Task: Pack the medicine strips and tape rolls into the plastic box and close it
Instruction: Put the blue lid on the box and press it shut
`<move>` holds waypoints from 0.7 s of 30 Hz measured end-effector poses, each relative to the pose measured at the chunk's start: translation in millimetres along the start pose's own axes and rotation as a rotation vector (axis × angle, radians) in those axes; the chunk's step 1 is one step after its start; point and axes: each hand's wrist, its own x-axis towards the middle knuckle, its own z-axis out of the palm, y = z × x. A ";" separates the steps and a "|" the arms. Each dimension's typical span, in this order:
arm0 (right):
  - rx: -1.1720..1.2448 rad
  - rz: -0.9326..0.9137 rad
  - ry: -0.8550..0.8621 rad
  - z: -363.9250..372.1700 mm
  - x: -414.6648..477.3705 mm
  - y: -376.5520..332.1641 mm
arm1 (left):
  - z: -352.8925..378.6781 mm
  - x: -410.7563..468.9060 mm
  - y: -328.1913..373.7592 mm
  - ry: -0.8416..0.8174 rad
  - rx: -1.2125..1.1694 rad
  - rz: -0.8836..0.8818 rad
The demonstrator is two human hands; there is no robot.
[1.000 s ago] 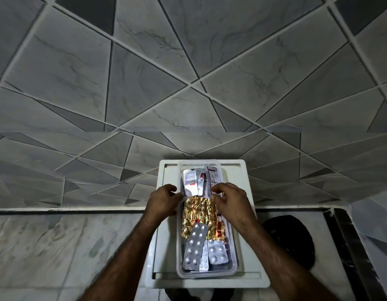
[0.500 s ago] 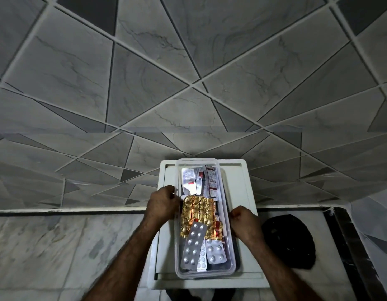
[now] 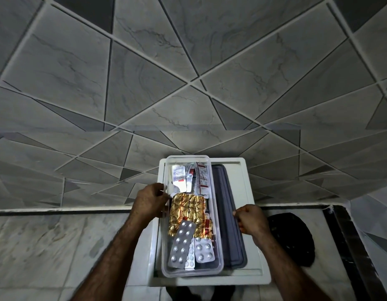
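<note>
A clear plastic box [image 3: 218, 253] stands on a white stool top [image 3: 251, 213], filled with medicine strips: a gold foil strip [image 3: 186, 211], silver blister strips [image 3: 181, 244] near the front, and white and red packs [image 3: 190, 177] at the back. My left hand [image 3: 150, 200] grips the box's left rim. A grey lid [image 3: 231, 224] lies flat to the right of the box, and my right hand [image 3: 251, 220] pinches its right edge. No tape rolls show.
A dark round object [image 3: 292, 237] lies on the marble ledge [image 3: 47, 246] right of the stool. A grey tiled wall [image 3: 188, 83] rises behind. The ledge's black edge [image 3: 348, 246] runs along the right.
My right hand left the strips in the box and moved right to the lid's edge. The box has shifted left under my left hand, uncovering the grey lid beside it.
</note>
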 end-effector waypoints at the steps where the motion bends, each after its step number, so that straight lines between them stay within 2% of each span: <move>1: 0.010 -0.004 0.010 -2.3 0.2 0.1 | -1.2 0.2 -0.9 0.001 -0.012 -0.004; 5: 0.006 -0.042 0.052 -12.2 7.0 3.3 | -3.7 1.2 -1.4 -0.006 -0.024 -0.001; 15: 0.279 -0.117 0.082 -45.8 -9.7 -18.8 | 4.8 5.6 -2.9 -0.026 -0.048 -0.004; 21: 0.308 -0.179 0.110 -62.6 -19.6 -41.2 | 5.6 12.9 -2.5 -0.046 -0.068 0.004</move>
